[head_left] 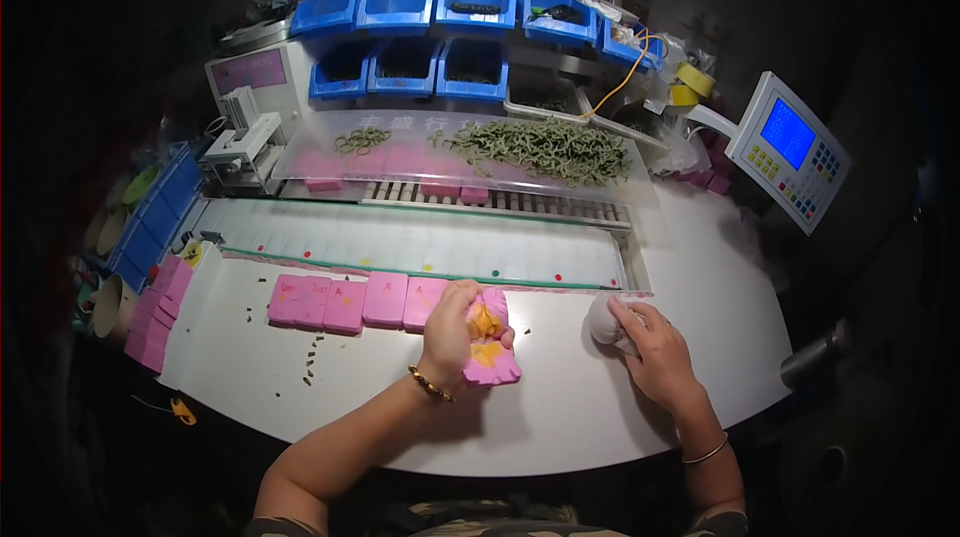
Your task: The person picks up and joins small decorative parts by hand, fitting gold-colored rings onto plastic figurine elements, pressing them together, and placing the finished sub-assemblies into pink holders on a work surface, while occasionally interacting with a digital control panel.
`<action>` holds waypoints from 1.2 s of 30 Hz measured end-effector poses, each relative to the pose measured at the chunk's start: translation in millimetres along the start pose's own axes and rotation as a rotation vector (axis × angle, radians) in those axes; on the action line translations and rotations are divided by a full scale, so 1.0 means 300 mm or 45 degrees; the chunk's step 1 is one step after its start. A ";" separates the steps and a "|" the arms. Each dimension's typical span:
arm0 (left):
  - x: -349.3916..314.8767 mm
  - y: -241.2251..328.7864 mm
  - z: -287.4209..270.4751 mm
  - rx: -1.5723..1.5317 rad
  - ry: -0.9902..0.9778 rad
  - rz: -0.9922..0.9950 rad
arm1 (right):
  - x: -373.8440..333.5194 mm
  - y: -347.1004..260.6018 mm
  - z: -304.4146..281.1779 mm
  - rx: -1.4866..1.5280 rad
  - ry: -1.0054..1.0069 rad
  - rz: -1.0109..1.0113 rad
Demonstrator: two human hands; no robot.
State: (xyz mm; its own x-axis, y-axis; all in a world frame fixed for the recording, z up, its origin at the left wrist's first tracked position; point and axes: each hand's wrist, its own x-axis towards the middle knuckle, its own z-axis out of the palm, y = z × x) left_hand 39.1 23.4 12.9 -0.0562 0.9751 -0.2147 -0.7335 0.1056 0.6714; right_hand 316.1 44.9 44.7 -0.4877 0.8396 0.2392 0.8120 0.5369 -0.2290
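Observation:
My left hand point(448, 330) grips a pink rubber mould point(492, 371) above the white table. The mould is bent open, with yellow-orange patches on its inner faces and a notched lower edge. My right hand point(660, 349) has its fingers closed around a rounded white cloth pouch point(606, 322), which rests on the table to the right of the mould. Left of my left hand, several closed pink moulds point(344, 306) with handwritten marks stand in a row.
Small dark green bits point(310, 367) lie on the table point(570, 417). Behind it runs a strip with coloured dots point(427, 268). A clear shelf holds a heap of green pieces point(540, 149) under blue bins point(395, 7). Pink moulds point(150, 327) are stacked left; a control panel point(790, 152) stands right.

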 end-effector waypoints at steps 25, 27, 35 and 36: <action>-0.067 0.002 0.002 0.481 -0.087 0.726 | 0.024 -0.349 -0.026 -0.190 0.173 -0.646; -0.045 0.017 -0.028 0.487 -0.021 0.701 | 0.021 -0.299 -0.039 -0.298 0.193 -0.596; -0.066 0.122 -0.006 -0.084 -0.082 0.082 | 0.004 -0.043 -0.013 -0.508 -0.027 -0.088; -0.076 0.108 0.011 -0.087 -0.071 0.070 | 0.009 -0.046 -0.017 -0.510 -0.028 -0.082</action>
State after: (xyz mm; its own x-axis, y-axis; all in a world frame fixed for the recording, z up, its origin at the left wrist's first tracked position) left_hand 18.8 5.3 42.0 -0.0608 0.9886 -0.1377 -0.7751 0.0402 0.6305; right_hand 305.1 39.4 53.4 -0.5446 0.8094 0.2198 0.8383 0.5172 0.1727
